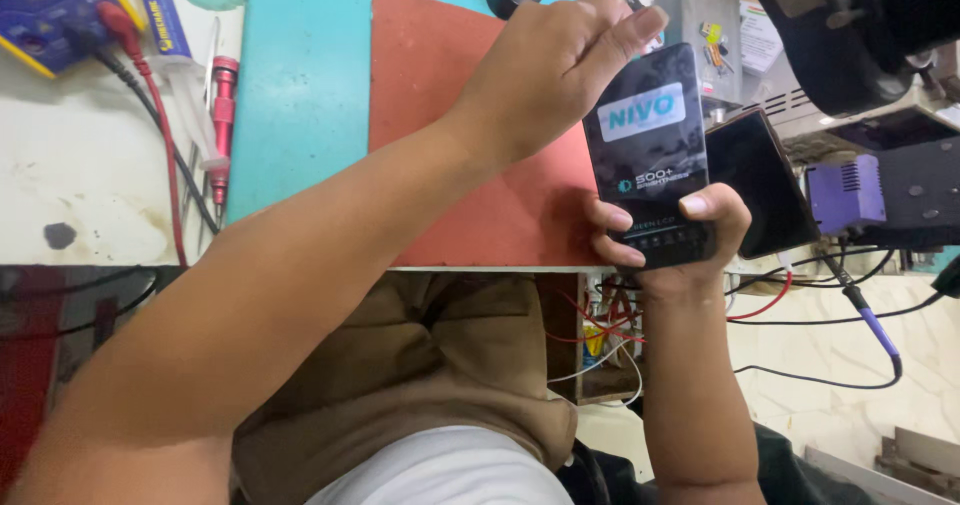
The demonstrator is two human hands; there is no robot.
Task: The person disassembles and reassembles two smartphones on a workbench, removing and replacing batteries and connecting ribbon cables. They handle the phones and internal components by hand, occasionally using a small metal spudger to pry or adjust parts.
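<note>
A flat black rectangular pack (650,155) with a light blue label is held upright over the front edge of the workbench. My right hand (672,235) grips its lower end, thumb across the front. My left hand (555,65) reaches across from the left and pinches the pack's top edge with thumb and fingers. Behind the pack lies a red mat (450,125) on a turquoise mat (300,95).
A dark phone (760,180) lies to the right of the pack. Farther right are a purple box (845,193) and a soldering iron with cable (870,325). At the left are a red screwdriver (222,115), red and black leads, a tube and a blue-yellow meter (50,10).
</note>
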